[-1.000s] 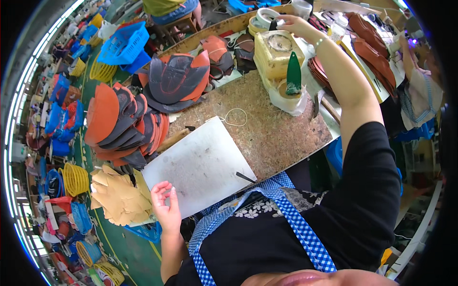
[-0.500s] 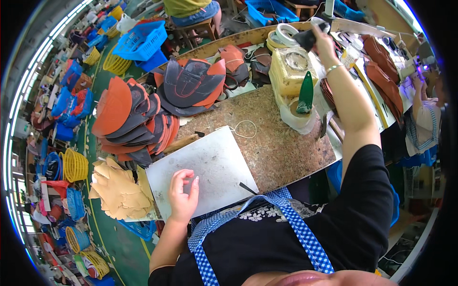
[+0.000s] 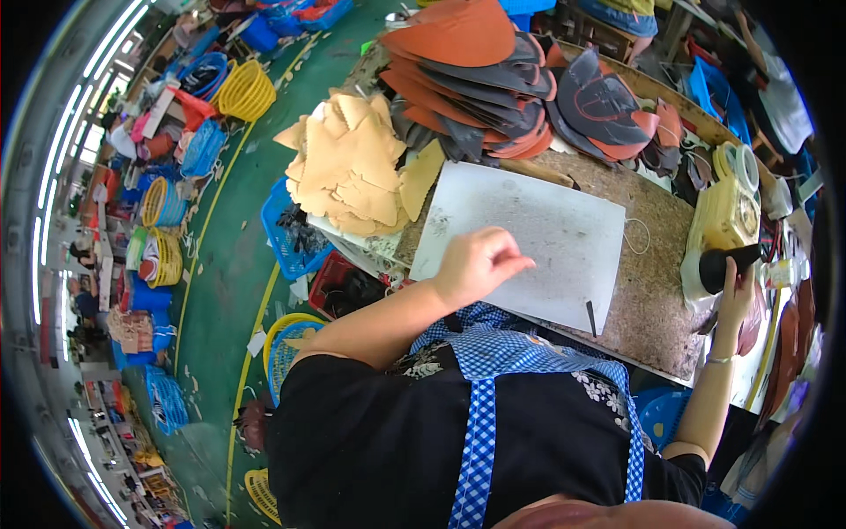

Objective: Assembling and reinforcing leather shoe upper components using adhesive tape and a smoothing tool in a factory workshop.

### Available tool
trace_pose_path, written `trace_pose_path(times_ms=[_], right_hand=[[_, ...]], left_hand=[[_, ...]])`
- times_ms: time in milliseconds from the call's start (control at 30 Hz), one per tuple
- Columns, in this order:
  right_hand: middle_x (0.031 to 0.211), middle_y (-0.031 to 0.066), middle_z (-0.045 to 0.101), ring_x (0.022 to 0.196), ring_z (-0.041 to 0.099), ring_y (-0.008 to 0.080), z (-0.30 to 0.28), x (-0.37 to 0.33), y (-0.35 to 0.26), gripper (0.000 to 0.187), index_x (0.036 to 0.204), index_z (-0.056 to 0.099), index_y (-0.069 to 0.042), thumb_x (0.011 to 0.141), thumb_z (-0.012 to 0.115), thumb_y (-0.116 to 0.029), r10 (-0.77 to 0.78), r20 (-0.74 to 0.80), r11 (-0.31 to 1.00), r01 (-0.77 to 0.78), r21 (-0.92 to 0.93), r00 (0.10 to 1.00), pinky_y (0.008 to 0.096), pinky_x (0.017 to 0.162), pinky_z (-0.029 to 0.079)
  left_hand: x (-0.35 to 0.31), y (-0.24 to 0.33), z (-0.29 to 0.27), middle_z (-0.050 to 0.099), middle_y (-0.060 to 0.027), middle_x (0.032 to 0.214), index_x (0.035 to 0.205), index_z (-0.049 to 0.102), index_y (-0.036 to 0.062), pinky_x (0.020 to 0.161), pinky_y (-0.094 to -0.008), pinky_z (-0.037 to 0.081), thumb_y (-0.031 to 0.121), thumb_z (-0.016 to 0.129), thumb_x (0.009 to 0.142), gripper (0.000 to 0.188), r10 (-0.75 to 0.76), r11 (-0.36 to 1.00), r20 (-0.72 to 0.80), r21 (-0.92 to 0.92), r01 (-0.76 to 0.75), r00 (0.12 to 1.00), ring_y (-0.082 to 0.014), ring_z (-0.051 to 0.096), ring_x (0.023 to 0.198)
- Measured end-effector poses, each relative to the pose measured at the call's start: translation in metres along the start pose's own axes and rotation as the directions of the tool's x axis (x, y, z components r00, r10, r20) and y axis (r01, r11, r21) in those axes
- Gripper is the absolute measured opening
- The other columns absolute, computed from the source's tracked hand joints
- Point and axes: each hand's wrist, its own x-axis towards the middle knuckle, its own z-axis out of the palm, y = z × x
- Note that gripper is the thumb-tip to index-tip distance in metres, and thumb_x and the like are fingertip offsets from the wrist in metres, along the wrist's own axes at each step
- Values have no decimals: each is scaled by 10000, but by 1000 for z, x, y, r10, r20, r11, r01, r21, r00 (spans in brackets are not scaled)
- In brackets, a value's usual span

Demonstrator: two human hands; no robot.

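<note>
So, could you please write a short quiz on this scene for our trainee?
1. Short answer: Which hand holds the black object?
2. True or false: The left hand is inside a yellow basket.
3. Fill in the blank: From the person's side, the tan pieces lie to the ____ of the white board.

Key:
1. The right hand.
2. False; it appears over the left part of the white board.
3. Left.
</note>
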Motion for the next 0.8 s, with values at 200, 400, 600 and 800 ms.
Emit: trace_pose_path(times_ms=[200,400,600,800], right_hand=[[1145,132,578,1065,544,233,-5,-3,-55,457,1208,528,14,854,687,-228,-58,-298,994,26,-110,953,327,937,411],[1149,118,573,1011,549,230,45,-29,-169,342,1099,553,-20,786,691,-26,-361,-92,929,366,48,928,304,812,459],[1133,168,555,1047,539,358,130,-40,-301,479,1115,541,-12,679,730,-69,-707,246,707,650,278,663,415,906,448],[1418,145,381,1321,340,294,211,-7,-378,673,1285,480,-26,674,718,-176,-853,359,451,880,147,377,420,1030,331]], left_hand=[[-11,-81,-112,608,-64,681,795,593,53,545,-340,455,253,679,834,221,-137,892,-645,250,377,752,-219,581,589],[34,-129,-143,556,-181,1029,1125,517,-29,831,-392,462,253,728,746,517,41,751,-448,603,268,893,-324,552,950],[83,-150,-121,435,-201,1317,1277,406,-60,1041,-439,270,373,766,673,826,-96,428,-318,842,328,943,-318,351,1269],[86,-155,-128,542,-142,1181,1137,502,3,927,-427,334,369,755,660,652,-106,357,-249,894,271,963,-276,460,1152]])
